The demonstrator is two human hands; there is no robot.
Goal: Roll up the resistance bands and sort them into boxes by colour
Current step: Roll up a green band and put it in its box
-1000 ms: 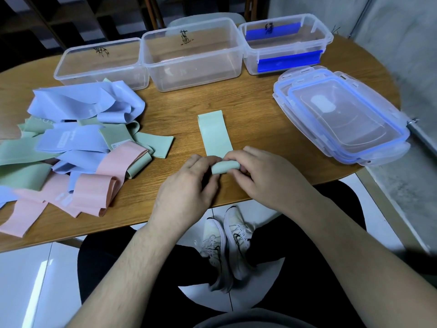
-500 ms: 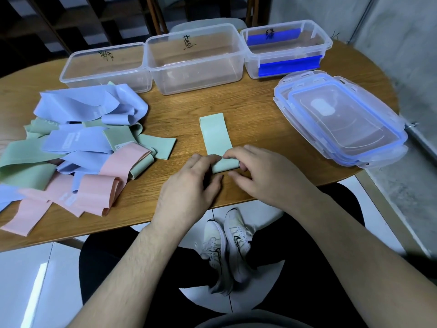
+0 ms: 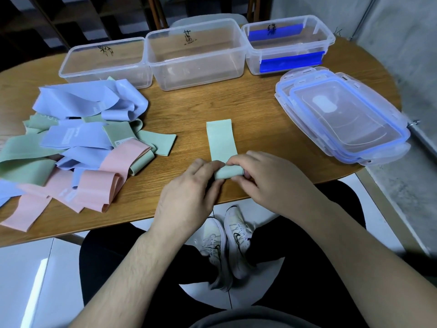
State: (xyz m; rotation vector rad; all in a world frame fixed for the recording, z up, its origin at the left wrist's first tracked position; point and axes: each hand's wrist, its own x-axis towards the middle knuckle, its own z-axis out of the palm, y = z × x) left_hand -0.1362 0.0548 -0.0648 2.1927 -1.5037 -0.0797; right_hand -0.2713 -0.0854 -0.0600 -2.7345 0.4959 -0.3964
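Observation:
A pale green resistance band [image 3: 221, 140] lies flat on the wooden table [image 3: 250, 110], its near end wound into a small roll. My left hand [image 3: 189, 192] and my right hand [image 3: 272, 178] pinch that roll from either side near the table's front edge. A heap of loose blue, green and pink bands [image 3: 78, 147] covers the left of the table. Three clear boxes stand at the back: a left box [image 3: 104, 65], a middle box [image 3: 196, 55], and a right box with blue clips [image 3: 288, 46]. All three look empty.
Stacked clear lids with blue seals [image 3: 343, 114] lie at the right of the table. Each box bears a handwritten mark. A grey wall stands to the right. My legs and white shoes [image 3: 224, 237] show below the table's edge.
The roll has grown a little and moved slightly away from me along the band. Both hands kept their hold and shifted with it.

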